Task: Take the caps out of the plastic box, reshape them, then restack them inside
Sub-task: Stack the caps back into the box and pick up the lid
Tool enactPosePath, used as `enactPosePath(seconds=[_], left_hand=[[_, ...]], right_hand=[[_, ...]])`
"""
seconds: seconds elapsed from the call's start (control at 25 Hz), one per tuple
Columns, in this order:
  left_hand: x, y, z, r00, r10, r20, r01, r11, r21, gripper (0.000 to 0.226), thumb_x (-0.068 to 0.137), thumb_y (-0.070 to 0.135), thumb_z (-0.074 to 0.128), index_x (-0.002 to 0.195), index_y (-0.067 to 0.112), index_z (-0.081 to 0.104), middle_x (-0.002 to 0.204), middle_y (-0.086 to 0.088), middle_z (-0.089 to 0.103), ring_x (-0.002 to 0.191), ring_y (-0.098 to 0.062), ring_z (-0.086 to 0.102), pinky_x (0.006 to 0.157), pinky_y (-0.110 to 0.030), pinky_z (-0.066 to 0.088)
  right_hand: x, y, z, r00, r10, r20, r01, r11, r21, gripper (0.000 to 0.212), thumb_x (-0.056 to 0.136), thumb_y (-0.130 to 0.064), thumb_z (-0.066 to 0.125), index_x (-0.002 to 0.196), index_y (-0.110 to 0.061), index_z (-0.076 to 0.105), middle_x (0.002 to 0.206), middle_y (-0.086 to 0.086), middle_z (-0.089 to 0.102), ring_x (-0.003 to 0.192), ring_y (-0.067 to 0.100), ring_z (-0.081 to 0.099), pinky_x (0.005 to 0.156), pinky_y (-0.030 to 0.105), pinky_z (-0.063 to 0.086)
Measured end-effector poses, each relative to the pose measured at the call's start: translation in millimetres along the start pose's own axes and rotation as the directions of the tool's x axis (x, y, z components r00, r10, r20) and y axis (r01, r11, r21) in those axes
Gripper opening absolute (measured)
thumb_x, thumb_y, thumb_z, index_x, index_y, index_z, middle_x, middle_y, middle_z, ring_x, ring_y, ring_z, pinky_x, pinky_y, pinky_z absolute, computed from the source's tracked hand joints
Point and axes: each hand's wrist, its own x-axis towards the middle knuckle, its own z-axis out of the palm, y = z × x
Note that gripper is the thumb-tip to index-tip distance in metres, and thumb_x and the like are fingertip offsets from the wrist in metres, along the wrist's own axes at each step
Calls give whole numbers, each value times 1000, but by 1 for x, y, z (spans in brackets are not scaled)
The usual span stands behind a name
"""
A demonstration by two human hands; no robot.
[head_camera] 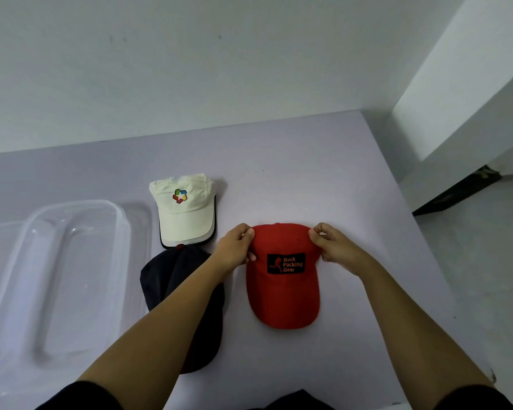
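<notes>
Tabletop edge (397, 202) right of red cap (282, 294)

A pale purple table (308, 179) is carrying a red cap (283, 294), with a white cap (187, 220) lying at its eleven o'clock, a dark cap (166, 276) at nine, and a clear plastic box (21, 291) sitting beyond that.

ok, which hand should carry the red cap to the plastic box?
Probably left: the left hand pinches the red cap on the side nearest the plastic box; the right hand would have to reach across.

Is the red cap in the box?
No, the red cap lies on the table, pinched by the left hand and right hand.
</notes>
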Motion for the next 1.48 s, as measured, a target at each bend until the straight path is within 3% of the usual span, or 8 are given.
enactPosePath(seconds=[0.16,0.36,0.48,0.6,0.8,0.96,1.16,1.48], left_hand=[[1,-1,-3,998,45,-45,-41,997,72,22,100,25,39,91,14,55,60,-8,55,51,-13,53,57,-25,44],[-6,6,-8,994,49,-94,-25,971,238,34,99,29,41,123,9,55,78,-9,70,54,-11,60,60,-18,47],[-22,21,-20,967,180,-180,-107,928,356,43,97,28,45,135,8,47,125,-8,61,58,-7,64,70,-18,46],[-53,27,-57,885,327,-332,-193,906,377,36,95,24,50,128,10,57,125,-6,62,82,-13,66,77,-21,47],[-89,-29,-110,834,150,-531,68,927,369,49,97,32,44,140,10,40,145,-13,42,131,-26,44,103,-32,35],[-92,-82,-102,870,-62,-490,108,992,66,71,93,50,43,149,13,21,154,-10,26,141,-27,28,115,-42,27],[-90,-112,-94,898,-247,-364,74,901,-428,64,92,59,34,141,17,32,136,-3,44,128,-23,44,111,-44,34],[-103,-110,-95,880,-132,-456,-41,936,-349,39,100,40,33,90,5,47,82,-5,41,75,-13,41,70,-28,38]], right_hand=[[5,6,4,1000,-28,5,27,979,204,21,95,-30,49,82,-14,49,76,2,55,69,15,50,71,32,46],[3,1,5,971,-130,-201,97,981,-166,23,87,-41,59,99,-22,56,99,-12,59,85,7,56,76,22,41],[-12,-13,18,813,-333,-479,231,938,-259,38,85,-36,64,116,-19,51,113,-10,52,91,9,55,73,12,39],[-38,-34,59,654,-504,-564,438,860,-261,19,88,-25,62,104,-18,56,104,-7,60,90,4,58,78,6,41],[-54,-24,168,952,-307,-19,306,951,-40,31,93,-28,53,123,-21,51,125,-7,57,115,7,54,96,19,43],[-30,-6,203,993,-115,37,117,993,-35,66,92,-36,53,146,-14,22,152,1,29,139,14,28,112,31,29],[-20,1,212,996,-53,72,49,997,58,37,94,-28,51,129,-15,48,129,1,54,113,9,51,84,14,42],[-26,-2,211,995,-85,55,72,976,207,15,95,-19,49,109,-15,51,113,-5,61,104,4,57,78,11,48]])
